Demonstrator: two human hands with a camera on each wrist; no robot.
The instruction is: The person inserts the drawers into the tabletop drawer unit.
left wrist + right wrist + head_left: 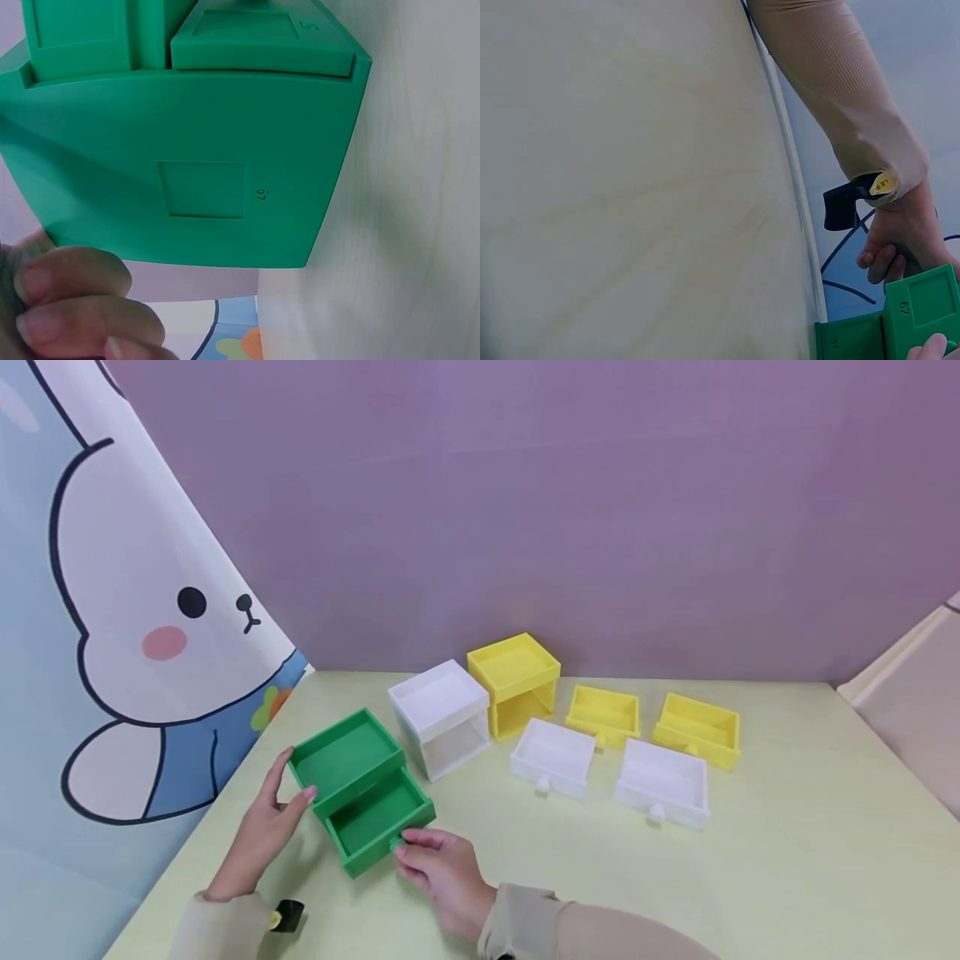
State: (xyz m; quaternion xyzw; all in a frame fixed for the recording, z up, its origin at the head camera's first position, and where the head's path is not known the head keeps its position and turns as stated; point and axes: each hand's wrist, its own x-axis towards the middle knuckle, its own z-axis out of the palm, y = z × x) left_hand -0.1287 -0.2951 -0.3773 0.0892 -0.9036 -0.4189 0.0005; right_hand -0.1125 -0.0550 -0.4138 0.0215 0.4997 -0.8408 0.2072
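A small green drawer cabinet with a shallow tray top stands tilted towards the left front of the table. Its green drawer is pulled partway out at the front. My left hand grips the cabinet's left side, thumb over the top rim. In the left wrist view, the cabinet's side panel carries an engraved square and "67", while curled fingers show at its rear edge. With thumb and fingers my right hand pinches the drawer's knob. The right wrist view catches only part of the cabinet.
A white cabinet shell and a yellow one stand behind, their fronts hollow. To their right lie two white drawers and two yellow drawers. A purple backdrop rises at the table's far edge; a cartoon-printed sheet borders the left.
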